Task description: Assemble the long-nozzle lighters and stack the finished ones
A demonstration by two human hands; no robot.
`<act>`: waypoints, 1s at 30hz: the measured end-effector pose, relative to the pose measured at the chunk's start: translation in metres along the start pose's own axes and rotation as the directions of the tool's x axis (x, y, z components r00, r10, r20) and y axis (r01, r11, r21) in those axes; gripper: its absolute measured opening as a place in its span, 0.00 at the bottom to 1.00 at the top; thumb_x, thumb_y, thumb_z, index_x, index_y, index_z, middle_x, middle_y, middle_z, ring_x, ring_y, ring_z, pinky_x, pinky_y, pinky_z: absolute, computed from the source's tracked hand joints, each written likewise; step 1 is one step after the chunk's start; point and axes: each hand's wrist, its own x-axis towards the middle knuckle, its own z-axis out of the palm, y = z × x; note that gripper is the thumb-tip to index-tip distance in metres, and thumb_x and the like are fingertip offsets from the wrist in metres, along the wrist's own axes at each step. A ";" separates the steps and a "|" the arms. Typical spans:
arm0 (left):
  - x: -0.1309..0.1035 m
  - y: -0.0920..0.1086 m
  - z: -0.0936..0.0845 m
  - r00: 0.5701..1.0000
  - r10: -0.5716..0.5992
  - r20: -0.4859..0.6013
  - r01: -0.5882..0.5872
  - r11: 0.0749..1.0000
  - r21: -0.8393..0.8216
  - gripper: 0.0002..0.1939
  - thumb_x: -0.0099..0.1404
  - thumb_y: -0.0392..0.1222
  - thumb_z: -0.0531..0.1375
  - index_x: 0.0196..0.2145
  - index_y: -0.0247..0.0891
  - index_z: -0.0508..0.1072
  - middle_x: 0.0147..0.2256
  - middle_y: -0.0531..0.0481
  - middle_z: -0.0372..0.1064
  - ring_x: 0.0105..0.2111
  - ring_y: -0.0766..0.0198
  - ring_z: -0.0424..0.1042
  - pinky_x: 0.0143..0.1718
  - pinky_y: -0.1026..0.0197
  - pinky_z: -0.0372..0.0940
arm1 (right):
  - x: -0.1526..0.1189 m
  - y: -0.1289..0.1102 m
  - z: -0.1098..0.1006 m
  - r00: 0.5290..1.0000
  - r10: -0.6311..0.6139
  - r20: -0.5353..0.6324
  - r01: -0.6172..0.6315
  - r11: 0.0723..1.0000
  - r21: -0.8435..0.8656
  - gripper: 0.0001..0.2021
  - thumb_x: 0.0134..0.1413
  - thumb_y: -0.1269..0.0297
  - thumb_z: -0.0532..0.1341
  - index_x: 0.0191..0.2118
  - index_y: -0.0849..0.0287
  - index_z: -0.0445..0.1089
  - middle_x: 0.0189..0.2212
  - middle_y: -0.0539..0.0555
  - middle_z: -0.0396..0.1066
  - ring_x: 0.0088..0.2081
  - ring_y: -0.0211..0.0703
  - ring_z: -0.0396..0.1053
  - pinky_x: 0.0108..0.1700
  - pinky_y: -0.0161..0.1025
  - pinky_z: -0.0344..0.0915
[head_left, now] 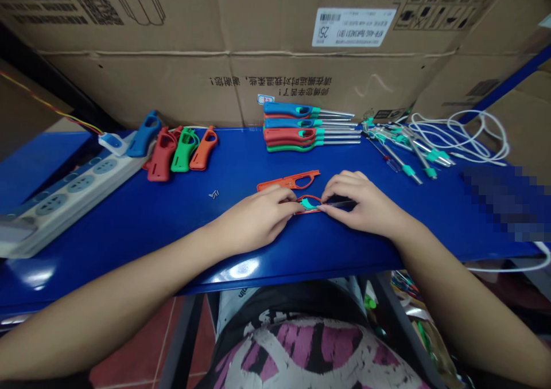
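Note:
An orange lighter shell half (309, 197) lies at the front middle of the blue table, with a teal trigger piece (307, 204) in it. My left hand (263, 217) pinches its left end, fingers closed and partly covering it. On the right side, my right hand (359, 201) has thumb and fingertips closed at the shell's other end, beside a thin metal tube (342, 203). Just behind my hands rests a second orange shell half (289, 181), its inside facing up. Small screws (214, 194) are scattered left of it.
Assembled lighters (290, 136) are stacked at the back; metal tubes with teal parts (404, 148) and a white cable (462, 136) lie right. Coloured handles (185, 148) and a power strip (81, 188) are left. A cardboard box (172, 79) stands behind.

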 end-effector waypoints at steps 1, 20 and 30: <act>0.000 0.000 0.001 1.000 0.000 -0.006 0.000 1.000 -0.004 0.16 0.74 0.35 0.51 0.53 0.39 0.75 0.49 0.42 0.70 0.50 0.56 0.71 0.52 0.52 0.69 | 0.000 0.000 0.000 1.000 -0.006 -0.026 0.006 1.000 -0.009 0.04 0.63 0.61 0.62 0.40 0.54 0.73 0.40 0.53 0.74 0.43 0.48 0.69 0.48 0.47 0.58; 0.004 -0.033 -0.024 0.953 -0.265 -0.149 0.273 0.961 0.041 0.11 0.69 0.42 0.58 0.46 0.35 0.76 0.44 0.43 0.75 0.45 0.54 0.73 0.48 0.52 0.68 | -0.001 0.003 -0.001 0.993 0.076 -0.089 -0.089 0.984 -0.155 0.14 0.63 0.67 0.56 0.52 0.52 0.70 0.37 0.55 0.73 0.41 0.50 0.67 0.46 0.48 0.57; 0.003 -0.039 -0.022 0.952 -0.283 -0.114 0.283 0.959 -0.022 0.15 0.67 0.47 0.62 0.47 0.35 0.76 0.42 0.44 0.75 0.41 0.57 0.74 0.41 0.57 0.68 | -0.003 0.003 0.007 0.995 0.102 0.018 -0.098 0.983 -0.154 0.13 0.66 0.66 0.53 0.52 0.53 0.67 0.46 0.58 0.73 0.47 0.53 0.67 0.48 0.50 0.58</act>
